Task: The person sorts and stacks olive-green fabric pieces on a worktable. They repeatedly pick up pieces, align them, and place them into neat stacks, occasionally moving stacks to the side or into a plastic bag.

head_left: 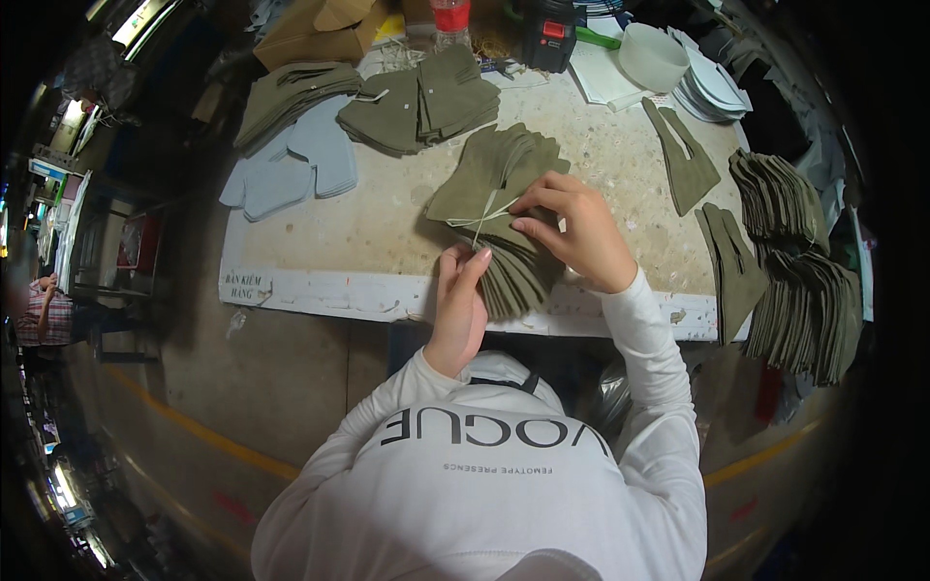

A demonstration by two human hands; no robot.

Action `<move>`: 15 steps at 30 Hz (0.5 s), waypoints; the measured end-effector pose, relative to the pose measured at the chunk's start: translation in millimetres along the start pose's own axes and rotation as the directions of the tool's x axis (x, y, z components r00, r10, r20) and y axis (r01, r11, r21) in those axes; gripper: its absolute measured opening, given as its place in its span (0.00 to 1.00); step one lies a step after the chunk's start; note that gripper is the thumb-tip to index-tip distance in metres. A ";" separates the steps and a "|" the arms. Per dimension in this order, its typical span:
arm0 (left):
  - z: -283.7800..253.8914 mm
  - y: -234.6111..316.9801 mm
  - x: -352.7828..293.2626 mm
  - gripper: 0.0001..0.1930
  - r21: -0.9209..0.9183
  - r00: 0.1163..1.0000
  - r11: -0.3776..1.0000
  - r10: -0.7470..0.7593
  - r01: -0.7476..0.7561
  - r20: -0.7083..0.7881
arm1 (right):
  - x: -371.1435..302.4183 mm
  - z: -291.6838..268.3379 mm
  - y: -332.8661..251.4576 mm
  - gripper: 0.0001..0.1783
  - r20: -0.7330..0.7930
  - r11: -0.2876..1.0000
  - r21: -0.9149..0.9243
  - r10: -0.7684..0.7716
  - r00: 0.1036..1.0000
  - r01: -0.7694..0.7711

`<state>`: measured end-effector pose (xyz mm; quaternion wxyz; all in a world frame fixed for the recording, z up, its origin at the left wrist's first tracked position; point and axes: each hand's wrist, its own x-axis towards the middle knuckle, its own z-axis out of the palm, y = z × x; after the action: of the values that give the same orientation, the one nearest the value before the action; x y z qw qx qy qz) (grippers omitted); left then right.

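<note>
A fanned bundle of olive-green cut fabric pieces (513, 276) lies at the table's front edge, between my hands. Pale string (477, 221) crosses over its middle. My left hand (459, 310) is closed at the bundle's left side, thumb and forefinger pinching one strand of the string. From the right, my right hand (579, 228) reaches over the pieces, its thumb and fingers closed on the other strand. Whether the string is knotted cannot be made out. The upper part of the bundle spreads away from me, flat on the table.
More olive stacks (418, 102) lie at the back left, beside light grey cut pieces (295, 174). At the right edge hang thick olive stacks (804, 310); single slotted pieces (683, 160) lie near them. A cardboard box (315, 34), bottle (451, 21) and white tape roll (654, 58) stand behind.
</note>
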<state>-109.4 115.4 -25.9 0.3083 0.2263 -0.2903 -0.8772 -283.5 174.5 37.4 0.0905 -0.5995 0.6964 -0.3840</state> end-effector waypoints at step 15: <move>-14.8 43.4 18.2 0.37 0.403 0.988 0.907 0.068 -0.119 0.140 | 40.2 10.3 3.8 0.06 0.579 0.265 0.781 0.032 0.815 -0.566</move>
<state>-95.9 69.8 -12.5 0.2772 0.2174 -0.4968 -0.7932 -291.0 133.7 41.3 0.6501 -0.3566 0.4060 -0.5341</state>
